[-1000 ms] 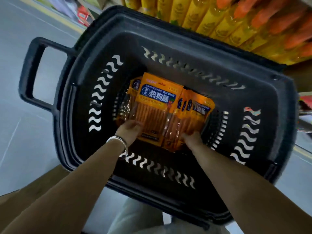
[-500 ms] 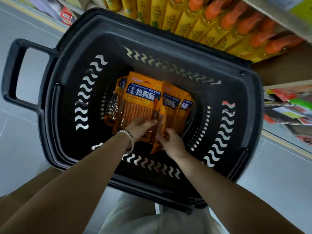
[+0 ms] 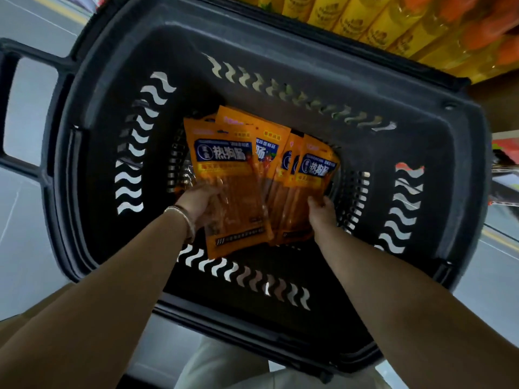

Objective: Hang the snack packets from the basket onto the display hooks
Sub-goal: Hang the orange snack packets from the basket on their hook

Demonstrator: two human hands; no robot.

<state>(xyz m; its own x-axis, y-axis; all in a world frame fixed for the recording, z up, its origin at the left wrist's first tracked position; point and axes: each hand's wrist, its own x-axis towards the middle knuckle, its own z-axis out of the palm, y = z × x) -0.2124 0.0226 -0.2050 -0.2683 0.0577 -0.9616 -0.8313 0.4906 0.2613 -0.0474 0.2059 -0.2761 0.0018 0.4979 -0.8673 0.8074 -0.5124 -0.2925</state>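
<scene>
Several orange snack packets with blue labels fan out inside the black plastic basket (image 3: pixel 280 66). My left hand (image 3: pixel 200 203), with a bracelet on the wrist, grips the lower left edge of the front packet (image 3: pixel 233 192). My right hand (image 3: pixel 323 214) grips the lower right side of the packets on the right (image 3: pixel 314 169). The packets are lifted and tilted up off the basket floor. The display hooks are not in view.
The basket's handle (image 3: pixel 16 108) sticks out at the left over the grey floor. Yellow bottles with orange caps (image 3: pixel 393 21) fill a shelf behind the basket. Coloured packets (image 3: pixel 505 153) show at the right edge.
Both hands moved from the middle of the packets to their outer edges and took hold. The packets have spread into a fan and risen off the basket floor.
</scene>
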